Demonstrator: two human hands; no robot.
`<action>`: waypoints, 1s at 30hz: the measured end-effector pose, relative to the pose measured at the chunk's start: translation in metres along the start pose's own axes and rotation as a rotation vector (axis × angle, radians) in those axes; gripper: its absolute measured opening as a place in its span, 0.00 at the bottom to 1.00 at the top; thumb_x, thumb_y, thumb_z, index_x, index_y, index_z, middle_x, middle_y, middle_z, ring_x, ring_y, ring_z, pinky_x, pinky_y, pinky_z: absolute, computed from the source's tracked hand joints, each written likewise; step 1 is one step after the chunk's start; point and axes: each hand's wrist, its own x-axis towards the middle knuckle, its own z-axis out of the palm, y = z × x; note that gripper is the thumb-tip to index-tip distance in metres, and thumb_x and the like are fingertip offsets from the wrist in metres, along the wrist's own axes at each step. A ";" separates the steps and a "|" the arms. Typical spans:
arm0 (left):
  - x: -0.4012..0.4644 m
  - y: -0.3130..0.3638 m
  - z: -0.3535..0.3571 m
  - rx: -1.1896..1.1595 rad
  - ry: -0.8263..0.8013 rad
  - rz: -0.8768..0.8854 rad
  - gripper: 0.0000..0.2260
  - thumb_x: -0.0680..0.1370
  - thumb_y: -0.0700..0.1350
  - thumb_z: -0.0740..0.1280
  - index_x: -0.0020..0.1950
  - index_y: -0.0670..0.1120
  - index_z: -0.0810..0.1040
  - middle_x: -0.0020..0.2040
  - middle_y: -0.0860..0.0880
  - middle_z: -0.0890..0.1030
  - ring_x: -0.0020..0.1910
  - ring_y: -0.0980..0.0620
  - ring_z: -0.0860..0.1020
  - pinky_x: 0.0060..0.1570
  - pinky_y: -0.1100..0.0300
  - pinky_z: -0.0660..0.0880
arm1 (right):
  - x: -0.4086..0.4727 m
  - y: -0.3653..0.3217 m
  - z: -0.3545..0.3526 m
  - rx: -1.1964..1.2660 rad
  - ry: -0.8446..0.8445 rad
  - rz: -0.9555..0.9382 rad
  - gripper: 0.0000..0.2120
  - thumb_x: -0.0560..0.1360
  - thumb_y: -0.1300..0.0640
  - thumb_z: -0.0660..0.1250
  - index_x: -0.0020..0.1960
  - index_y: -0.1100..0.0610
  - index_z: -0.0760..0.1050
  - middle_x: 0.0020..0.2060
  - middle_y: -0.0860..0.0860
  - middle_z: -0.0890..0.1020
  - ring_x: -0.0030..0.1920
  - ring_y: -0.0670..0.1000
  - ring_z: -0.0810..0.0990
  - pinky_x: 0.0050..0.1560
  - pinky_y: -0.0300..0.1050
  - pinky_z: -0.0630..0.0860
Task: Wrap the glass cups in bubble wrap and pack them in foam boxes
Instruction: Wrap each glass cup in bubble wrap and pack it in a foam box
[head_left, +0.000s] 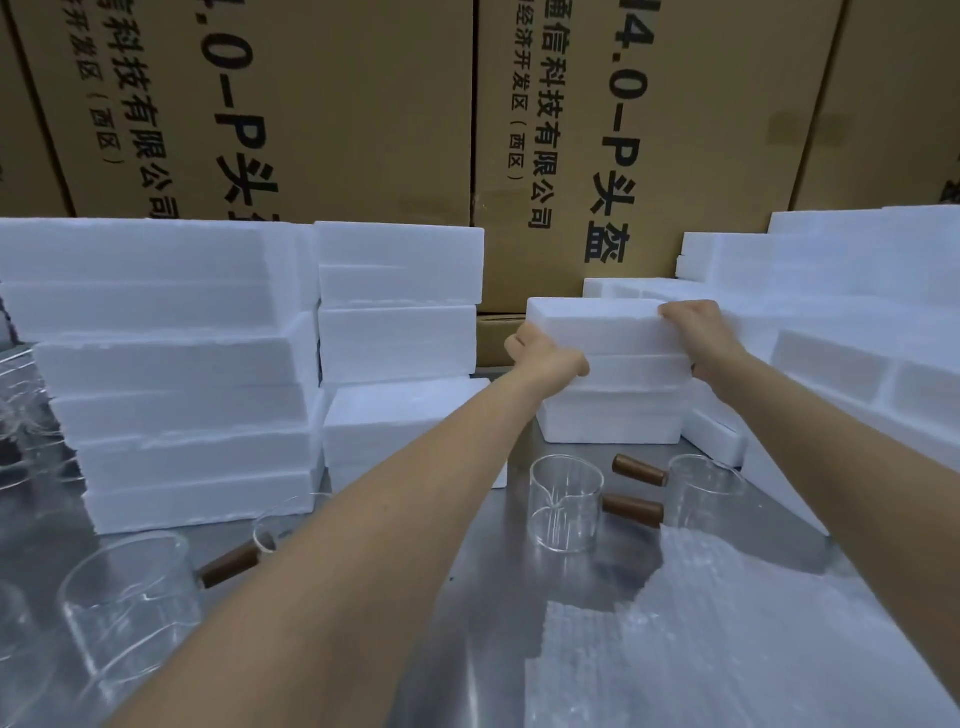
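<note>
Both hands are on the top foam box (605, 325) of a short stack at the far side of the steel table (467, 597): the left hand (545, 353) clasps its left end, fingers curled round the corner, and the right hand (698, 332) grips the right end with fingers hooked over the top edge. The box's long axis runs left to right between the two hands, its broad face up and one long side toward the person. The step in hand looks like lifting this box off the stack to bring it to the work area. To do it well, I would keep the hands at opposite ends as they are, lift straight up so the box clears the foam box beneath (613, 415) without dragging it, and hold it level — foam is light and crumbles at the corners if squeezed hard. Below and nearer than the grip stand two glass cups with brown handles: the left-hand cup (565, 501) almost directly under the held box's left half, the right-hand cup (704, 491) just beside it, both handles pointing left. The path back toward the person passes over them, so the box should travel high. The sheet of bubble wrap (701, 639) lies nearer still, under the right forearm. Another handled cup (130, 608) sits well to the left of the grip, near the camera — beside a tall stack of foam boxes (182, 374).
</note>
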 end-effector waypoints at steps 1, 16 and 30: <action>-0.001 0.000 0.000 -0.012 0.014 0.003 0.35 0.75 0.41 0.69 0.75 0.43 0.52 0.71 0.45 0.57 0.64 0.48 0.65 0.51 0.60 0.63 | -0.001 0.003 0.001 0.012 -0.010 0.006 0.19 0.75 0.45 0.59 0.63 0.51 0.65 0.55 0.50 0.69 0.53 0.53 0.69 0.50 0.48 0.66; -0.002 0.006 -0.001 -0.321 0.050 -0.065 0.28 0.80 0.58 0.58 0.75 0.45 0.58 0.69 0.45 0.69 0.64 0.46 0.71 0.59 0.53 0.69 | 0.003 0.007 0.001 -0.021 -0.068 0.132 0.35 0.74 0.35 0.56 0.75 0.50 0.54 0.71 0.53 0.64 0.68 0.59 0.64 0.56 0.50 0.62; 0.018 0.009 0.009 -0.275 -0.040 -0.158 0.37 0.78 0.66 0.56 0.76 0.44 0.51 0.70 0.43 0.67 0.67 0.42 0.68 0.67 0.46 0.67 | 0.022 0.006 -0.002 0.051 -0.007 0.151 0.38 0.73 0.33 0.58 0.76 0.50 0.52 0.72 0.52 0.62 0.69 0.59 0.64 0.67 0.59 0.64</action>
